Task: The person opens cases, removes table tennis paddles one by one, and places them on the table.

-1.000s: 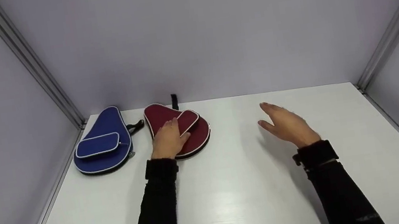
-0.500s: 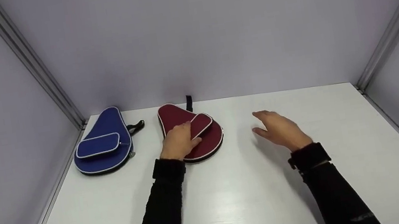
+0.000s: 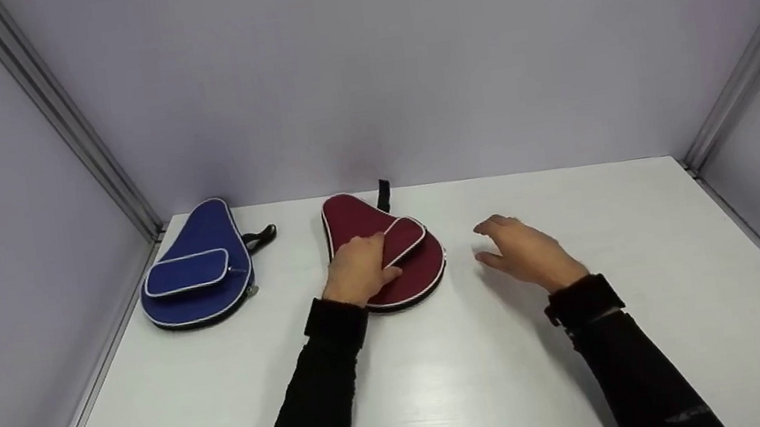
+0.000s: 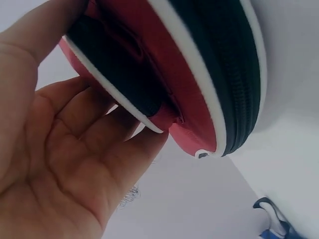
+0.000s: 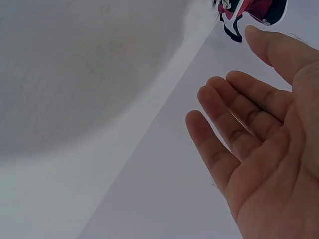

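A dark red table tennis paddle case (image 3: 420, 279) with white piping, a raised front pocket and a black strap lies on the table, narrow end away from me. My left hand (image 3: 358, 269) holds it by the pocket. In the left wrist view, thumb and fingers of the left hand (image 4: 75, 129) lie on opposite sides of the pocket, above the case's black zipped side (image 4: 224, 64). To the right of the case, my right hand (image 3: 527, 252) hovers over the table. Its fingers are relaxed, and the palm holds nothing in the right wrist view.
A blue paddle case (image 3: 202, 232) of the same shape lies at the left, its black strap (image 3: 260, 239) pointing right. The white table (image 3: 497, 392) meets grey panel walls (image 3: 401, 52) at the back and sides.
My left hand has slid the red case to the right and slightly toward me, away from the blue case. My right hand has shifted a little left and nearer.
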`<state>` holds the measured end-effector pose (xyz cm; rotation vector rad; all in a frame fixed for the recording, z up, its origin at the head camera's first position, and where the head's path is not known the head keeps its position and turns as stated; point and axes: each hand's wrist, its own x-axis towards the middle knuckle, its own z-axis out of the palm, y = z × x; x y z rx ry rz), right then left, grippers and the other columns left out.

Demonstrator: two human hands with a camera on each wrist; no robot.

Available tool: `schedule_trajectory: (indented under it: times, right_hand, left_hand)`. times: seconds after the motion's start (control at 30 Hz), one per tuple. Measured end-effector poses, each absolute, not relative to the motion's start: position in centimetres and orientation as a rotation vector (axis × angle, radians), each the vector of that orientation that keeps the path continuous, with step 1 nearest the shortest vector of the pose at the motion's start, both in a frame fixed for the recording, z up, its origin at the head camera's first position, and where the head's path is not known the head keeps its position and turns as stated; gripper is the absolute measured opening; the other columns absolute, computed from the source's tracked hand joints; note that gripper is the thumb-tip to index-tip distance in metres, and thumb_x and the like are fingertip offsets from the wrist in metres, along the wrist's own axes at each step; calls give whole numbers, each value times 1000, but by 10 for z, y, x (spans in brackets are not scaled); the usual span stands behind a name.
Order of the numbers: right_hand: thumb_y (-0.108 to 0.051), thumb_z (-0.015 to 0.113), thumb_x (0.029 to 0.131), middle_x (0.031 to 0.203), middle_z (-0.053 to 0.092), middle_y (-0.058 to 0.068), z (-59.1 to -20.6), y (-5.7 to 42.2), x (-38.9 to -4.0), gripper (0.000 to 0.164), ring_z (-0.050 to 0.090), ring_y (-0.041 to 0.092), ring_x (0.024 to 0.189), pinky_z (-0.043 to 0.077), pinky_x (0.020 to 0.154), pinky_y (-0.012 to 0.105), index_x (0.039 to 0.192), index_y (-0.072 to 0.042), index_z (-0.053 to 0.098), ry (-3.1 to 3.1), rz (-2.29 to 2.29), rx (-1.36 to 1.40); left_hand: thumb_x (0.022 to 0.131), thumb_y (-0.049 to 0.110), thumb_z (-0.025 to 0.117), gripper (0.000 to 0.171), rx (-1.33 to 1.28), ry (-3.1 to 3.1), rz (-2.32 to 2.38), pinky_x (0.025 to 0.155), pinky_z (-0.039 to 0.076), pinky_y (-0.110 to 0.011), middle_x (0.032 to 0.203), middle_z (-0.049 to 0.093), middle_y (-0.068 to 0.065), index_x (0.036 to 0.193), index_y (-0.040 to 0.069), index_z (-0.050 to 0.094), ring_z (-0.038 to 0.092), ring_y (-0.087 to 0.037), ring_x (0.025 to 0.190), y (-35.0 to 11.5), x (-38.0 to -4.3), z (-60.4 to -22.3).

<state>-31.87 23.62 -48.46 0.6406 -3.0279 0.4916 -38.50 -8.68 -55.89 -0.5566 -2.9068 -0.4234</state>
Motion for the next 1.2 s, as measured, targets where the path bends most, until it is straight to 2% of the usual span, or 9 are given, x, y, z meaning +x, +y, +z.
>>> schedule_trajectory:
  times: [0.03, 0.1, 0.2, 0.27, 0.4, 0.6, 0.73, 0.9, 1.2]
  right_hand:
    - [-22, 75, 116, 159, 70, 27, -485, 236, -319, 50, 66, 50, 153, 58, 127, 64, 156, 5, 66, -3029, 488, 646]
    - [-22, 76, 115, 156, 72, 26, -484, 236, -318, 49, 67, 50, 150, 59, 125, 64, 155, 5, 67, -3033, 476, 652]
    - [-22, 77, 115, 154, 73, 25, -484, 236, -317, 47, 68, 49, 149, 60, 124, 63, 152, 4, 69, -3042, 474, 641]
    - [-23, 78, 114, 153, 74, 23, -484, 235, -316, 45, 68, 48, 149, 61, 123, 63, 151, 3, 71, -3047, 478, 638]
    - [-24, 78, 114, 152, 75, 21, -485, 232, -315, 44, 69, 47, 148, 62, 121, 63, 149, 1, 73, -3055, 473, 653]
    - [-23, 81, 113, 148, 77, 19, -487, 228, -312, 40, 71, 46, 144, 64, 118, 62, 145, 1, 76, -3048, 446, 673]
    - [-22, 82, 112, 146, 78, 18, -490, 227, -310, 38, 74, 45, 142, 65, 117, 61, 142, 1, 78, -3035, 432, 712]
    - [-21, 85, 109, 143, 79, 18, -490, 224, -308, 37, 76, 45, 138, 66, 115, 60, 138, 1, 80, -3027, 414, 744]
    - [-20, 87, 107, 140, 81, 19, -490, 219, -306, 38, 78, 46, 134, 67, 113, 62, 137, 2, 80, -3031, 395, 772]
  left_hand:
    - [96, 48, 98, 75, -572, -2906, -409, 106, 71, -55, 128, 86, -25, 146, -2, 72, 86, -46, 119, -84, -383, -557]
    - [98, 55, 94, 82, -629, -2855, -336, 104, 72, -53, 131, 86, -24, 151, -3, 70, 86, -43, 118, -86, -396, -577]
    - [105, 60, 86, 89, -705, -2829, -229, 104, 73, -50, 140, 84, -25, 160, -7, 64, 86, -42, 123, -87, -398, -581]
    - [105, 61, 85, 91, -742, -2825, -225, 106, 72, -52, 144, 82, -26, 161, -8, 62, 85, -42, 126, -89, -397, -582]
    - [105, 58, 86, 92, -772, -2833, -257, 109, 70, -55, 146, 80, -27, 162, -9, 61, 83, -43, 131, -92, -374, -559]
    - [107, 46, 87, 80, -787, -2877, -329, 107, 69, -65, 144, 81, -28, 159, -11, 62, 83, -43, 130, -88, -332, -515]
    - [108, 35, 88, 75, -743, -2964, -462, 113, 68, -62, 145, 79, -32, 161, -10, 62, 80, -48, 133, -84, -307, -486]
    - [106, 33, 87, 62, -716, -2948, -463, 107, 70, -60, 138, 83, -25, 153, -4, 71, 83, -43, 128, -83, -301, -479]
    - [103, 28, 84, 43, -733, -2889, -481, 95, 70, -60, 115, 86, -19, 135, 0, 77, 85, -38, 110, -84, -301, -477]
